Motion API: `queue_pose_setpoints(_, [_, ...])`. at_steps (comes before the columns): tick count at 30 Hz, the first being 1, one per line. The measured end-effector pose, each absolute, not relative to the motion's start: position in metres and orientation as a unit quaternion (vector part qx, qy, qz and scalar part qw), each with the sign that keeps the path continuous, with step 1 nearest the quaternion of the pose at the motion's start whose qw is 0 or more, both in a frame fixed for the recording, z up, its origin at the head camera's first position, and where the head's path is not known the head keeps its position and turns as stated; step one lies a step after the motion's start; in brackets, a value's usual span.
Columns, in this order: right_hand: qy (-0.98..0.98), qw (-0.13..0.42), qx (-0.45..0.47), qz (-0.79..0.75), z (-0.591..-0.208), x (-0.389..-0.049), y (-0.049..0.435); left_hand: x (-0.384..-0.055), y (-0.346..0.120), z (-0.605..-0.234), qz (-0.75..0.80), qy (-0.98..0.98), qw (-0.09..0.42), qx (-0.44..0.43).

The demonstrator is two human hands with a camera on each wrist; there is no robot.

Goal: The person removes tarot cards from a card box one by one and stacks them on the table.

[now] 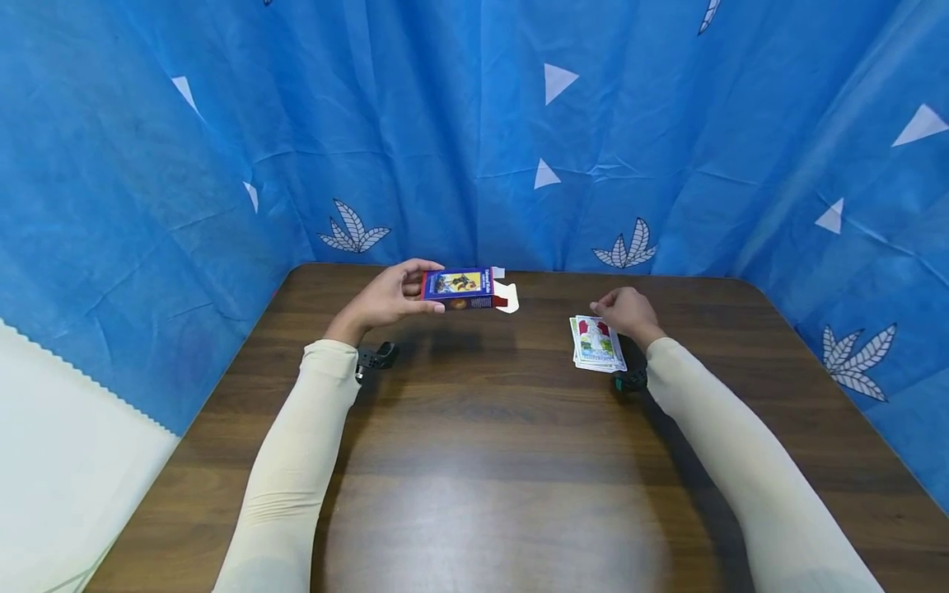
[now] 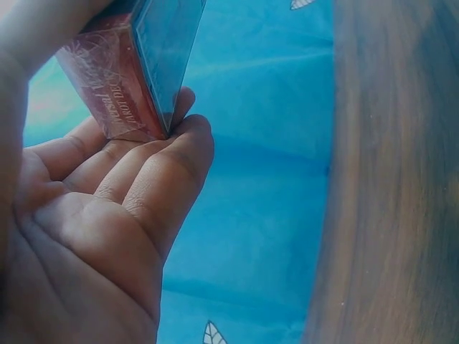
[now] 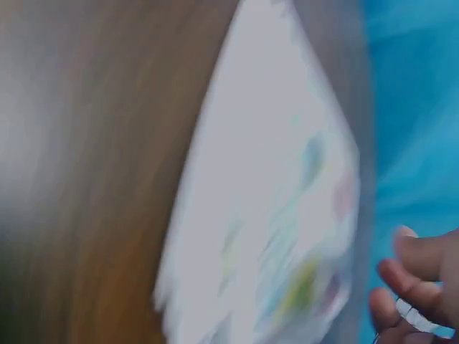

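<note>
My left hand (image 1: 387,295) grips a small blue and red tarot card box (image 1: 458,285) above the table, thumb on the near side and fingers on the far side. White flaps stand out from the box's right end. In the left wrist view the red end of the box (image 2: 107,86) carries printed lettering and rests against the fingers. My right hand (image 1: 627,313), fingers loosely bent, is at the upper right corner of a stack of tarot cards (image 1: 596,344) on the table. In the right wrist view those cards (image 3: 265,201) are blurred, with the fingertips beside them and nothing visible between them.
The brown wooden table (image 1: 474,461) spreads out under both arms. A blue curtain (image 1: 474,148) with white triangles and leaf prints hangs along its back and sides. At the far left is a white surface (image 1: 67,461).
</note>
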State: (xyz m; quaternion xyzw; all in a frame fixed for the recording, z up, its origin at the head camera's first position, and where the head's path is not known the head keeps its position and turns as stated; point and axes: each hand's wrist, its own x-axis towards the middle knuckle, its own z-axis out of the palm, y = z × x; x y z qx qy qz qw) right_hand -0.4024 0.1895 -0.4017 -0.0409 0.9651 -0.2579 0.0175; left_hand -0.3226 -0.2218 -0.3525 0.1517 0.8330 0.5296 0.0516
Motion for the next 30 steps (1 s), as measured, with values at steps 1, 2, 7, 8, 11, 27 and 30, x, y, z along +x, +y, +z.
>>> queue_pose_setpoints(1, [0.96,0.005,-0.053,-0.276,-0.397,-0.401,0.183,-0.323,-0.222,-0.353,0.529,0.833,0.053,0.151])
queue_pose_setpoints(2, [0.95,-0.006,-0.07,-0.304,-0.392,-0.398,0.174,-0.323,-0.222,-0.353,0.529,0.833,0.055,0.152])
queue_pose_setpoints(7, [0.858,0.038,-0.157,-0.487,-0.362,-0.381,0.12,-0.324,-0.221,-0.355,0.53,0.832,0.058,0.157])
queue_pose_setpoints(8, [0.842,0.063,-0.165,-0.51,-0.357,-0.377,0.11,-0.325,-0.221,-0.355,0.53,0.832,0.058,0.157])
queue_pose_setpoints(11, [0.823,0.134,-0.159,-0.528,-0.345,-0.367,0.085,-0.325,-0.22,-0.355,0.528,0.832,0.057,0.16])
queue_pose_setpoints(27, [0.836,0.224,-0.128,-0.484,-0.346,-0.36,0.048,-0.322,-0.218,-0.353,0.526,0.832,0.057,0.17])
queue_pose_setpoints(30, [0.837,0.219,-0.128,-0.485,-0.346,-0.359,0.05,-0.321,-0.218,-0.353,0.528,0.831,0.063,0.167])
